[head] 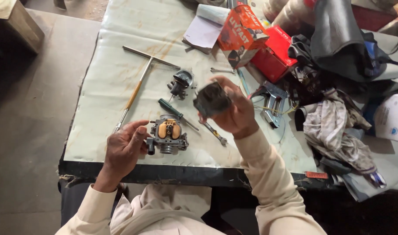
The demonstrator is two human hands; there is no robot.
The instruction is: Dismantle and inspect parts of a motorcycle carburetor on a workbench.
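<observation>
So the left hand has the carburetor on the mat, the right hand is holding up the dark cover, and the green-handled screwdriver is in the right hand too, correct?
Not quite. The head view shows the green-handled screwdriver lying on the mat, between the hands. The rest stands: the left hand holds the carburetor on the mat, and the right hand holds up the dark cover.

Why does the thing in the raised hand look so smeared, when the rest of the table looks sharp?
In the head view, the dark part held up in the right hand is blurred, probably by motion; the carburetor at the left hand and the screwdriver are crisp. Light is soft and even, with faint shadows and no glare on the pale mat.
</observation>
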